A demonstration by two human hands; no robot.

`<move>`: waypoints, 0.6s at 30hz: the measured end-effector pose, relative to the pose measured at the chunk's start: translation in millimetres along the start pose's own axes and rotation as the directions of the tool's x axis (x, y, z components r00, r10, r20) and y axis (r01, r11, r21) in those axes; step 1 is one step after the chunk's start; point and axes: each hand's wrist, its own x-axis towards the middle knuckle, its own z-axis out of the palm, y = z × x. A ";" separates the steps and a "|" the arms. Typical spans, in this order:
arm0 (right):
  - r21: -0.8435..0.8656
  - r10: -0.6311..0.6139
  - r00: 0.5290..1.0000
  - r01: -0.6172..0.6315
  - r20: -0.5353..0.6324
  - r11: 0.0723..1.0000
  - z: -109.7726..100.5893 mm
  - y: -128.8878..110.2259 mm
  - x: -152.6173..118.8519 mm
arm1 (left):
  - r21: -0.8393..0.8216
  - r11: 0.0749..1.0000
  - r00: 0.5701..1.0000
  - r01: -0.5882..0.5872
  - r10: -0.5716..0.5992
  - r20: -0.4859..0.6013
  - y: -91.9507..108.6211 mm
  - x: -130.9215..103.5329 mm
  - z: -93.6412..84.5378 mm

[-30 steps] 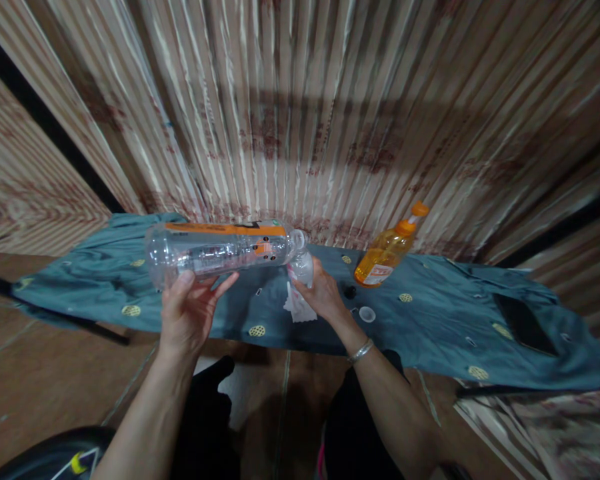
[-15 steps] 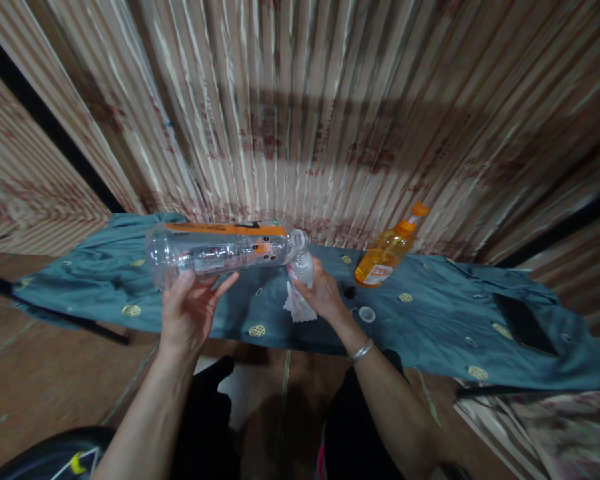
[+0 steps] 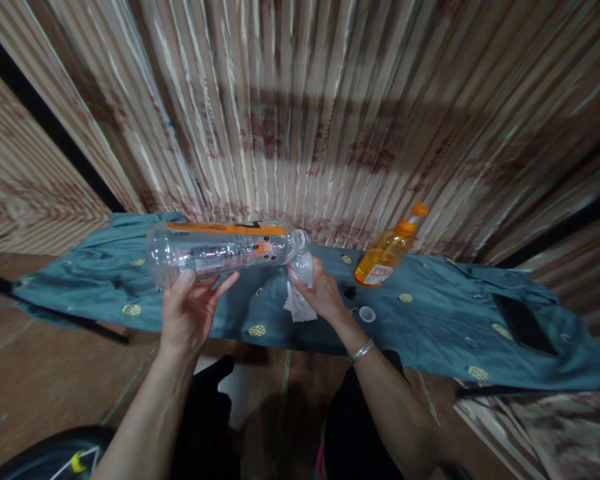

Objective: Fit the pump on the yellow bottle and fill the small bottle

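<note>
A large clear plastic bottle with an orange label lies almost level in the air, its uncapped neck toward the right. My left hand supports it from below near its base, thumb against the side. At its neck, my right hand is closed around a small clear bottle. The two bottle mouths meet or nearly meet; I cannot tell whether they touch. No liquid stream can be made out. Below the small bottle a crumpled white tissue shows, partly covered by my right hand.
An orange liquid bottle with an orange pump top stands right of my hands. Near it lie a small black cap and a white round lid. A dark phone rests on the teal cloth. Pleated curtain hangs behind.
</note>
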 end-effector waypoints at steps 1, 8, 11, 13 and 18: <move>-0.001 0.001 1.000 -0.001 -0.001 1.000 0.0 0.4 0.0 | -0.006 1.000 1.000 0.003 -0.003 -0.005 -0.1 -0.3 0.5; 0.009 -0.019 1.000 0.019 -0.019 1.000 0.9 1.8 0.0 | -0.029 1.000 1.000 -0.005 0.005 0.008 0.7 -0.6 1.7; 0.006 -0.009 1.000 0.009 -0.009 1.000 -0.5 -0.3 0.0 | -0.023 1.000 1.000 0.002 -0.002 0.006 1.5 -1.1 2.2; 0.001 0.001 1.000 -0.001 0.003 1.000 -2.1 -2.2 -0.3 | -0.008 1.000 1.000 0.001 -0.001 0.007 1.9 -1.3 1.8; -0.003 0.016 1.000 -0.016 0.013 1.000 -3.6 -4.4 -0.6 | 0.040 0.999 1.000 -0.002 0.000 0.029 2.2 -0.6 0.4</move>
